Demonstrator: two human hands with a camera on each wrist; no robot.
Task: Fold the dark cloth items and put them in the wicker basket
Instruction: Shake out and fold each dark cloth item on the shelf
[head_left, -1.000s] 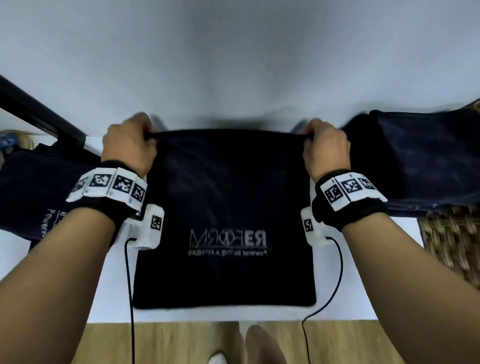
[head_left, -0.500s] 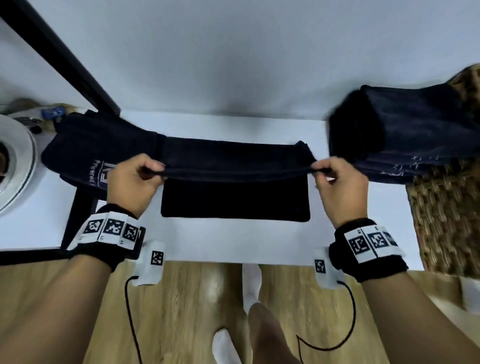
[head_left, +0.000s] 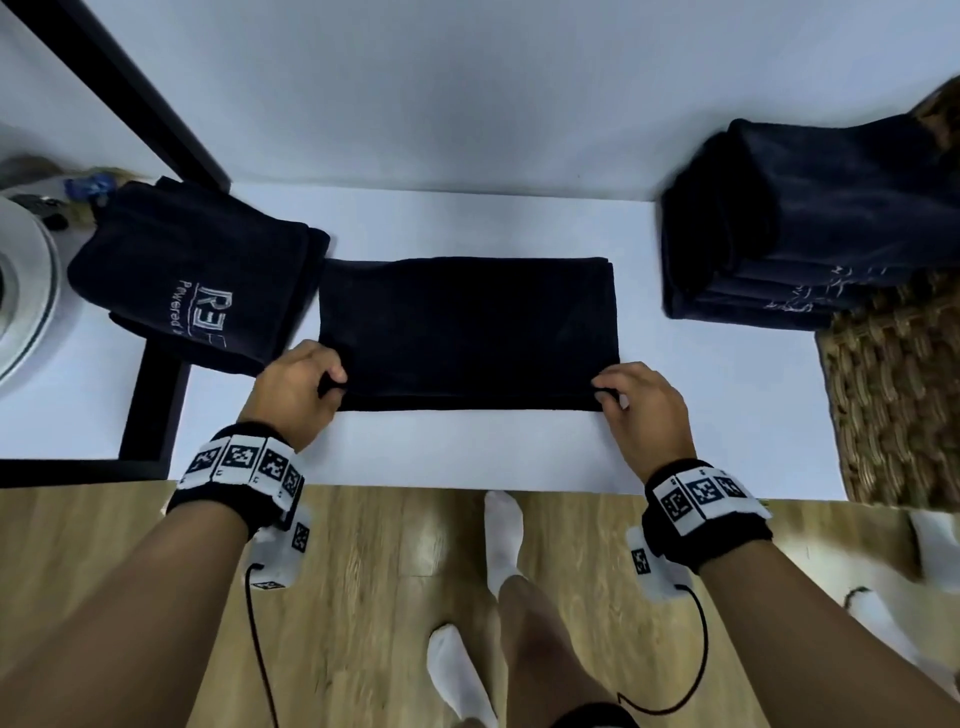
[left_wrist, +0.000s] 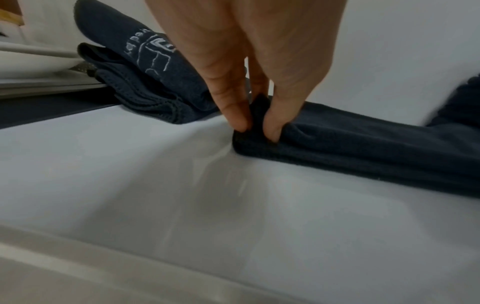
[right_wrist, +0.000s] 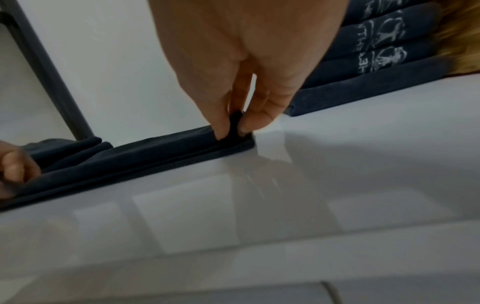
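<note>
Legible writing: the unfolded pile of dark cloths (head_left: 197, 280) at the left of the white table (head_left: 467, 447) carries pale lettering — "Powered" with a partial mirrored logo beginning "R". The folded stack (head_left: 810, 228) at the right, resting partly on the wicker basket (head_left: 893, 395), shows pale printed logos on its edges; in the right wrist view the letters "THE" can be made out, the rest is too blurred to read.

The dark cloth (head_left: 467, 332) being worked lies flat at the table's centre, folded double into a wide rectangle, its near edge parallel to the table front. No print shows on its upper face.

Left hand (head_left: 298, 389): palm down, wrist raised, thumb and forefinger pinching the near left corner of the cloth — the fingertips (left_wrist: 239, 121) press the layered hem against the table.

Right hand (head_left: 641, 410): mirrored pose, thumb and fingers closed on the near right corner, fingertips (right_wrist: 222, 131) down at the table surface.
</note>
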